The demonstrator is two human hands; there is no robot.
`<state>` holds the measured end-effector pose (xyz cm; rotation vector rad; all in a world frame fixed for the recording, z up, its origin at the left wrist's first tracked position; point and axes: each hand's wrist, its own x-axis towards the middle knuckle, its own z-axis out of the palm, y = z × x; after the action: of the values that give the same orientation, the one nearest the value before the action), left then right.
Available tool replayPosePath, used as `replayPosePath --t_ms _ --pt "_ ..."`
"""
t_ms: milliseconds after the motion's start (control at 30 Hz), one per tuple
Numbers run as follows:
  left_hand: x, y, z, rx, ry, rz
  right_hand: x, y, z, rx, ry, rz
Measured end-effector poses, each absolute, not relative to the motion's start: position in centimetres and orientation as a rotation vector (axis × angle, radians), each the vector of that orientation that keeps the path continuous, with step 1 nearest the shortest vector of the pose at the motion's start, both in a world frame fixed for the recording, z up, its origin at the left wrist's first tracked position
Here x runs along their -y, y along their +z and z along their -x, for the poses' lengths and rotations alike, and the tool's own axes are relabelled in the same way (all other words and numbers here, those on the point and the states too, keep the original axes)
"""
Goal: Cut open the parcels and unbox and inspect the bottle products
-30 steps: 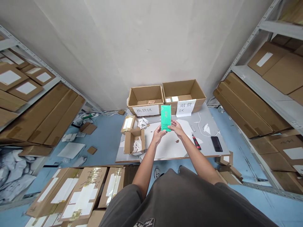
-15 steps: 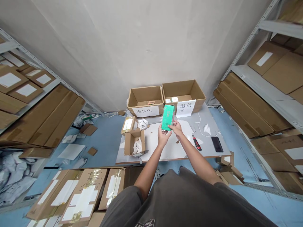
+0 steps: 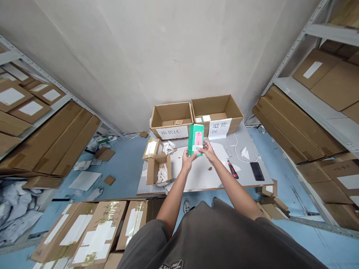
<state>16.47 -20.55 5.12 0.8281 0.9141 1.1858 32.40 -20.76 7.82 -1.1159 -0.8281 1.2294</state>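
A green box (image 3: 191,139) with a pink picture on one face is held upright above the table (image 3: 193,175). My left hand (image 3: 188,160) is closed around its lower left corner. On the lower right, my right hand (image 3: 208,151) grips the same box with the thumb on its front. Behind it stand two open cardboard boxes with paper signs, the left carton (image 3: 171,132) and the right carton (image 3: 237,121); small boxes lie in both.
A small open carton (image 3: 151,170) with crumpled white paper sits on the table's left, beside another taped carton (image 3: 151,148). To the right lie a red and black box cutter (image 3: 233,169), a phone (image 3: 257,171) and a white cable (image 3: 236,144). Shelves with cartons flank both sides.
The green box has been turned in my hands, so the face with the pink picture now shows. Both hands have shifted slightly left with it.
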Motion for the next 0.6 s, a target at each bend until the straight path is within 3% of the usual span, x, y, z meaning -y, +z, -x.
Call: replayPosePath --t_ms 133,300,600 --pt "20.6 5.3 -15.7 -0.807 1.051 -0.748 20.7 8.5 -32.9 0.854 1.378 1.08" --pt "21.1 5.3 -15.9 -0.743 0.99 -0.682 20.6 8.0 -32.4 0.799 1.324 1.17" --pt "21.9 5.8 -15.5 -1.036 1.069 -0.93 20.4 7.4 -32.1 0.773 1.236 1.199"
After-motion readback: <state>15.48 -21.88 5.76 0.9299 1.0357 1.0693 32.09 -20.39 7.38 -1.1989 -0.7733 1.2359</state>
